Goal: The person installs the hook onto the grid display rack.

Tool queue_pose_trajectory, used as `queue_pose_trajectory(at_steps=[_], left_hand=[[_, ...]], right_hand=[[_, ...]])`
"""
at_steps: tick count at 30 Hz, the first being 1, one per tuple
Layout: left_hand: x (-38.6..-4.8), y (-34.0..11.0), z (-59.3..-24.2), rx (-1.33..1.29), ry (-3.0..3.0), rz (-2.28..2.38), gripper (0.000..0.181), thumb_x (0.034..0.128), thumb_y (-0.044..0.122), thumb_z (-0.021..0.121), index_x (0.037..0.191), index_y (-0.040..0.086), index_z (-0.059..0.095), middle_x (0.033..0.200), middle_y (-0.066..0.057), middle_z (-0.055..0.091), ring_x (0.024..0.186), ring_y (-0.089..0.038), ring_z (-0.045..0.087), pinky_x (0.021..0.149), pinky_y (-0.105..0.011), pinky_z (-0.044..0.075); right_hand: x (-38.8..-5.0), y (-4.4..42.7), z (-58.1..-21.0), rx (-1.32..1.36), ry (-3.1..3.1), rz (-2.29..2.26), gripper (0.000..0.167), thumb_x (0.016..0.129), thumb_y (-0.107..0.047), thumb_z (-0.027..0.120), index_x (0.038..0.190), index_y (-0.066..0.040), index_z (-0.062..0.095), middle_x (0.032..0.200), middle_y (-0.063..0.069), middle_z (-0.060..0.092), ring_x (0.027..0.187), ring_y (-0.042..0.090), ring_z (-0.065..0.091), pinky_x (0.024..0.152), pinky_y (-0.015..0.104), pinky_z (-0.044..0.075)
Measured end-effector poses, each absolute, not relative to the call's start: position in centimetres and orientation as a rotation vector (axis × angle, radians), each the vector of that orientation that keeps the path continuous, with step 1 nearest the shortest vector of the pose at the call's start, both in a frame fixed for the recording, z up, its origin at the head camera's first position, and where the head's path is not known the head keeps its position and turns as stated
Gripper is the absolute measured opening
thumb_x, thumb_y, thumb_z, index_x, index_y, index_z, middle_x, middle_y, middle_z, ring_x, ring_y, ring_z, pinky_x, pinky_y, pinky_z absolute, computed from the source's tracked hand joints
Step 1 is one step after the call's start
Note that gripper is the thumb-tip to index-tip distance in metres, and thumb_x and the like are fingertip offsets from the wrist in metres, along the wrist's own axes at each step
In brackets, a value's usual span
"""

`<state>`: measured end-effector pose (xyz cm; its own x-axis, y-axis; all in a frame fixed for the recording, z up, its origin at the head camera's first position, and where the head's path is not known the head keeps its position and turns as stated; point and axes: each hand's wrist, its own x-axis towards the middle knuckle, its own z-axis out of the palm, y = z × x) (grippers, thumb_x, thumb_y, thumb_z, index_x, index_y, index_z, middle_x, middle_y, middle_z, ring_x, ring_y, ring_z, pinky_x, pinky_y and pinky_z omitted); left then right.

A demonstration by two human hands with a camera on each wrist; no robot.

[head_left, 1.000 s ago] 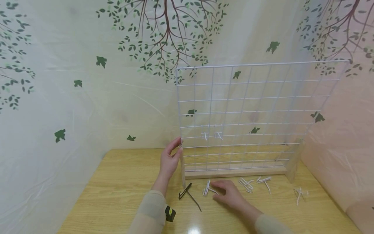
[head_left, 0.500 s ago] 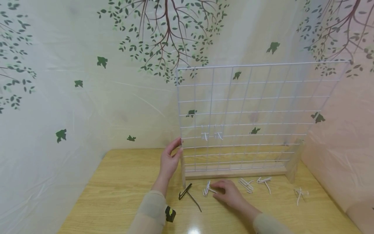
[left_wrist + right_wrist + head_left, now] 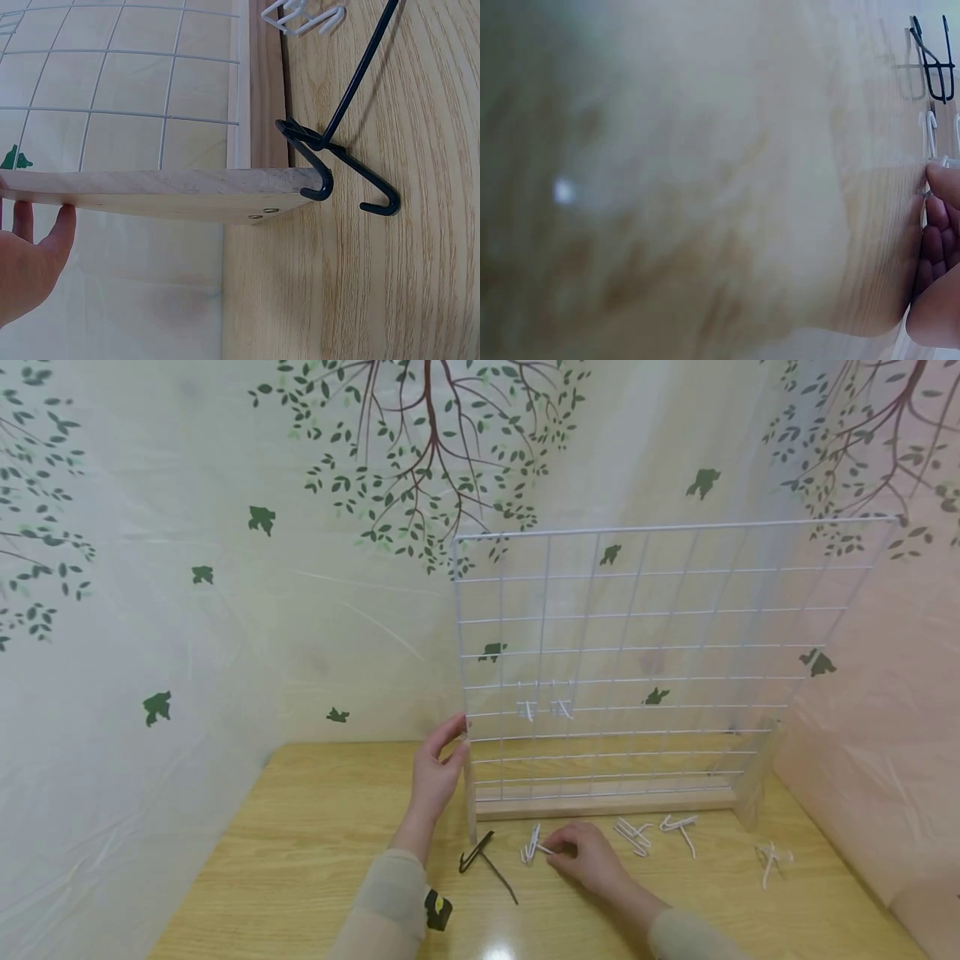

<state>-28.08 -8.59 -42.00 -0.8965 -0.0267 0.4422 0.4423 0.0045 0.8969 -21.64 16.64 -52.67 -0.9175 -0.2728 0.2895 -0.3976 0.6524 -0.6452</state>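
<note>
Right fingers (image 3: 562, 833) have closed in; bent white wire hook (image 3: 534, 842) pinched.

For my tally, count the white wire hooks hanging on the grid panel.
2. One white wire hook hangs on the grid panel's lower left; the second hook hangs just right of it, level. None seem hidden.

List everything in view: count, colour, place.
Table: 1, yellowish wood, underneath
Backdrop: 1, pale, tree-printed, behind
Wooden stand: 1, pale, on table
Wire grid: 1, white, in stand
Hung hooks: 2, white, grid's lower left
Loose hooks: 4, white, before stand
Black hook: 1, black, by stand's left foot
Small item: 1, black-yellow, beside left sleeve
Left hand: 1, at stand's left side
Right hand: 1, pinching leftmost loose hook
Sleeves: 2, beige, forearms
</note>
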Motion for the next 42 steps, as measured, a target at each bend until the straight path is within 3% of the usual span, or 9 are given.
queue_pose_trajectory(at_steps=[13,31,36,42], left_hand=[[-28.1,-8.7,-42.0,-0.441,-1.951,-1.941,0.041,0.0922,-0.005,0.063,0.133,0.002,0.060,0.131,-0.022,0.060,0.122,-0.032,0.054,0.097,-0.048,0.051],[-28.4,-8.6,-42.0,-0.406,-1.968,-1.966,0.042,0.0909,-0.012,0.060,0.132,-0.004,0.057,0.130,-0.023,0.059,0.124,-0.038,0.052,0.098,-0.051,0.049],[-28.3,-8.7,-42.0,-0.411,-1.964,-1.966,0.042,0.0918,-0.008,0.061,0.132,0.002,0.061,0.129,-0.017,0.062,0.122,-0.031,0.054,0.098,-0.045,0.051],[-27.1,-8.6,-40.6,-0.434,-1.976,-1.962,0.041,0.0921,-0.009,0.060,0.132,-0.001,0.059,0.131,-0.026,0.058,0.123,-0.035,0.053,0.099,-0.049,0.049]], right_hand=[[-21.5,16.1,-52.6,0.456,-2.723,1.096,0.015,0.078,-0.007,0.081,0.079,-0.019,0.072,0.078,-0.016,0.061,0.083,0.011,0.055,0.083,0.038,0.048],[-21.3,16.3,-52.7,0.502,-2.738,1.116,0.014,0.079,-0.011,0.080,0.079,-0.019,0.070,0.080,-0.015,0.061,0.080,0.008,0.056,0.080,0.034,0.050],[-21.1,16.3,-52.5,0.492,-2.741,1.110,0.013,0.079,-0.011,0.080,0.078,-0.019,0.070,0.081,-0.014,0.061,0.082,0.011,0.056,0.083,0.038,0.049],[-21.2,16.5,-52.4,0.490,-2.739,1.157,0.008,0.081,-0.011,0.079,0.082,-0.015,0.071,0.082,-0.012,0.063,0.081,0.010,0.057,0.080,0.034,0.051]])
